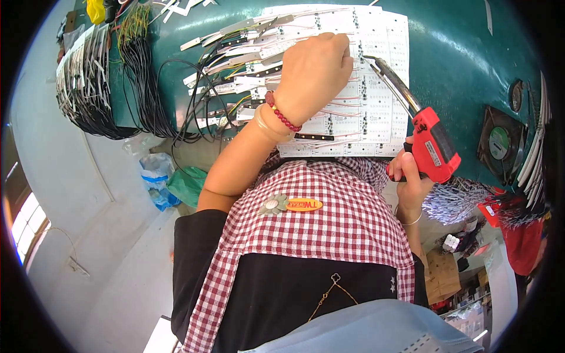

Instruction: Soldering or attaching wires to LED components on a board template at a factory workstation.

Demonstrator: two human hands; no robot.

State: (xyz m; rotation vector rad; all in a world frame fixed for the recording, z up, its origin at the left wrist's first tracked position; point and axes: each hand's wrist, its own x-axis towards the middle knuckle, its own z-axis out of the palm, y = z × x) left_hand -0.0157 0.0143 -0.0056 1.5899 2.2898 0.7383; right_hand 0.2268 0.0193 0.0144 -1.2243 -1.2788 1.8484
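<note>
My right hand (410,179) is wrapped round the grip of a red and black soldering gun (431,144). The gun's long metal tip slants up and left, ending over a white circuit board panel (382,117) close to my left hand. Above that panel, my left hand (315,67) is closed with its fingers curled under; whatever they pinch is hidden. Thin red wires run across the panel beneath it. Several narrow strip boards (235,62) with wires fan out to the left of my left hand, and one black strip (315,136) lies by the panel's near edge.
The panels lie on a green table (447,53). Bundled black cables (150,82) and a stack of wired strips (82,88) hang over its left side. A black fan (500,144) sits at the right, near pale tubes (534,147). Blue and green bags (158,179) are below the left edge.
</note>
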